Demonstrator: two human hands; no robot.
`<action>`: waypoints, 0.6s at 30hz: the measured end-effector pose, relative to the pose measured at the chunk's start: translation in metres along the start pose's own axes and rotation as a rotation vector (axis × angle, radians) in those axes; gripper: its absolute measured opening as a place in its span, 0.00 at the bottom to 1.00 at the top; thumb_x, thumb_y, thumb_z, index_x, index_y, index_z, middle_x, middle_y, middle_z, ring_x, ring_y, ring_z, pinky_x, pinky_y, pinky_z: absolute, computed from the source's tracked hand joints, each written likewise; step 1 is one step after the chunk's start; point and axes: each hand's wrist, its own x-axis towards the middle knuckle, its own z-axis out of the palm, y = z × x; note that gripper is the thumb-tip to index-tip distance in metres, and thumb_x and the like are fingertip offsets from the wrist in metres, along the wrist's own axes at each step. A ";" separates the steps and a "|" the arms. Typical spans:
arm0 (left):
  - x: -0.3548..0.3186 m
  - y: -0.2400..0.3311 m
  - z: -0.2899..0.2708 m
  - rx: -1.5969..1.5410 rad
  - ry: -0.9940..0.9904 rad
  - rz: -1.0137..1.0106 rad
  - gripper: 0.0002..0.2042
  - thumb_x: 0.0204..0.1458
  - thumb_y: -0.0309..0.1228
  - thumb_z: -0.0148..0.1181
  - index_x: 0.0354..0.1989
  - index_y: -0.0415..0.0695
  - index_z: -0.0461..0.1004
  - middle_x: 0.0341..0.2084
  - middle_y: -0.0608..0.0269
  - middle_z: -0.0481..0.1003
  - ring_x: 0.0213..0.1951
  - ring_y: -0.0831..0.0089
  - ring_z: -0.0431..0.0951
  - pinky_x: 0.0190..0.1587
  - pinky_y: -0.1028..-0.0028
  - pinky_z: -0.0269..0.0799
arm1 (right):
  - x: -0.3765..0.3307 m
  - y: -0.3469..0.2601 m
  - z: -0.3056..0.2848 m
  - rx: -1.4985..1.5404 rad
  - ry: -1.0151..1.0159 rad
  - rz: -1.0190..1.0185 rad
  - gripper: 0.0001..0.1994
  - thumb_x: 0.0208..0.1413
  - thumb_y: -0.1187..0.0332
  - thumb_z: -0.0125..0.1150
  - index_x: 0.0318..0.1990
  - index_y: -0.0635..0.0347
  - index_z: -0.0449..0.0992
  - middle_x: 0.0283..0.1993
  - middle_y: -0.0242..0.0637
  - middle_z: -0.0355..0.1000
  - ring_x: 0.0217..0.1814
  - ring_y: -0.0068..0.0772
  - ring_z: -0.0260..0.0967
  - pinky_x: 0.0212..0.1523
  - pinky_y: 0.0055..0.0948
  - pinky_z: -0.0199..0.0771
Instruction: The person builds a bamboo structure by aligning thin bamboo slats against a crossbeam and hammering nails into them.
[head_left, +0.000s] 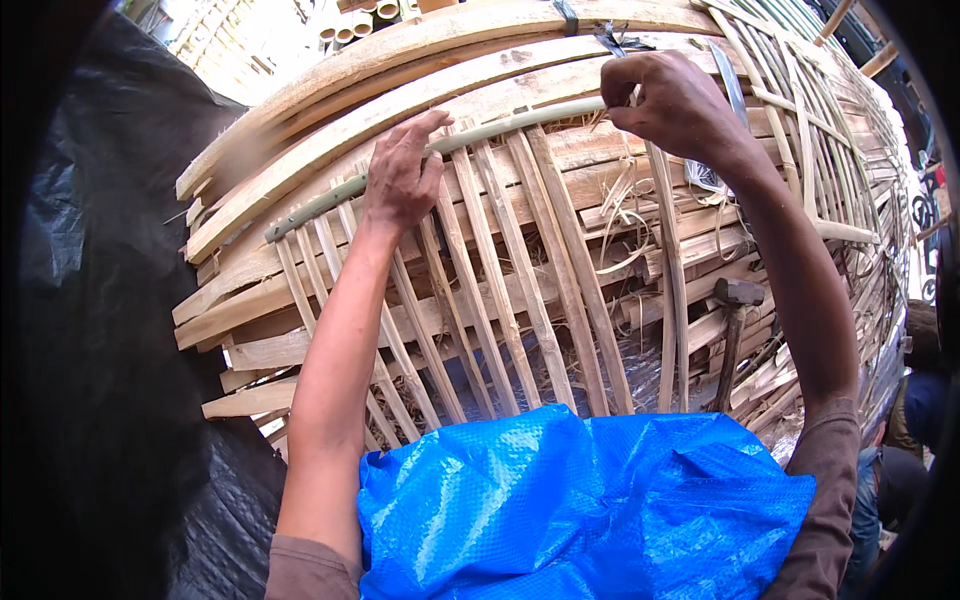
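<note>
My left fingers (427, 126) curve half-open over the pole (490, 128), my right fingers (622, 72) curl inward, grip unclear; slats (519, 260) line most of it, one gap seemingly remaining.

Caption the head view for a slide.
Left hand on a green pole, right hand farther along it, wooden slats running down toward a blue sheet.

The left hand (402, 178) rests on a bamboo pole (482, 131) — right hand (672, 105) curled.
</note>
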 end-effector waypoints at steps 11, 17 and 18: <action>0.004 0.004 0.001 -0.022 0.028 -0.093 0.22 0.50 0.38 0.68 0.54 0.50 0.74 0.50 0.57 0.78 0.55 0.59 0.76 0.60 0.60 0.67 | 0.092 -0.076 0.105 -0.098 0.055 -0.308 0.07 0.53 0.72 0.62 0.38 0.50 0.82 0.31 0.40 0.79 0.32 0.44 0.80 0.29 0.42 0.79; 0.009 -0.002 0.008 -0.081 0.156 -0.156 0.18 0.46 0.39 0.74 0.45 0.49 0.81 0.42 0.62 0.82 0.52 0.62 0.78 0.59 0.61 0.68 | 0.092 -0.075 0.113 -0.036 0.062 -0.386 0.08 0.54 0.70 0.62 0.40 0.47 0.81 0.35 0.39 0.79 0.32 0.42 0.81 0.27 0.42 0.79; 0.009 -0.004 0.013 -0.083 0.189 -0.164 0.12 0.46 0.37 0.74 0.38 0.51 0.83 0.40 0.67 0.82 0.50 0.65 0.79 0.60 0.59 0.66 | 0.093 -0.078 0.109 -0.047 0.036 -0.381 0.08 0.53 0.70 0.63 0.40 0.47 0.81 0.35 0.39 0.79 0.32 0.43 0.81 0.27 0.42 0.79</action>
